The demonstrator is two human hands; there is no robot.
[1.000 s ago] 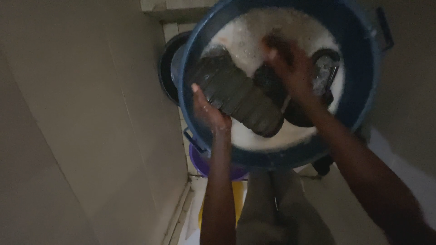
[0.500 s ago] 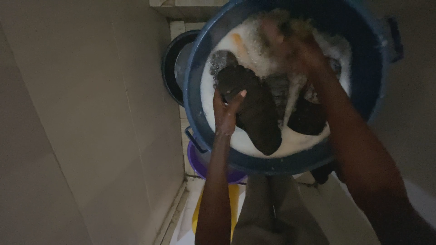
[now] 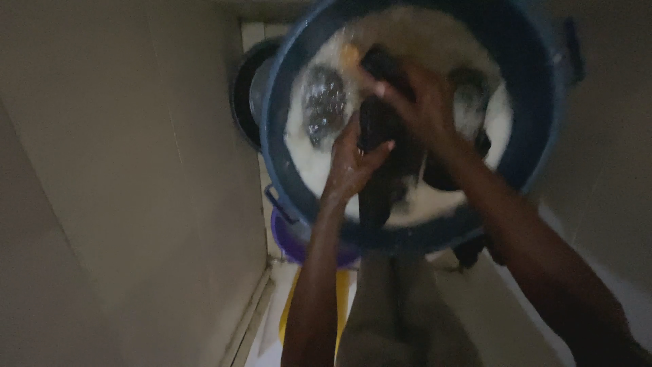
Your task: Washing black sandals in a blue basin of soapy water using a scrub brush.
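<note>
A big blue plastic tub (image 3: 285, 170) full of white soapy water fills the upper middle of the head view. Both hands work a dark wet garment (image 3: 377, 187) over the foam. My left hand (image 3: 350, 163) grips the cloth from the near side. My right hand (image 3: 418, 102) clutches its upper part, blurred by motion. More dark laundry (image 3: 324, 102) lies half sunk in the suds to the left and right of the hands.
A dark round basin (image 3: 246, 102) stands behind the tub's left rim. Beneath the tub's near edge a purple bowl (image 3: 288, 238) and something yellow (image 3: 339, 292) show. A plain beige wall (image 3: 122, 183) rises close on the left, another surface on the right.
The garment, first held spread out flat, has been bunched together, and both hands have closed in on it at the tub's middle. The view has shifted nearer the tub.
</note>
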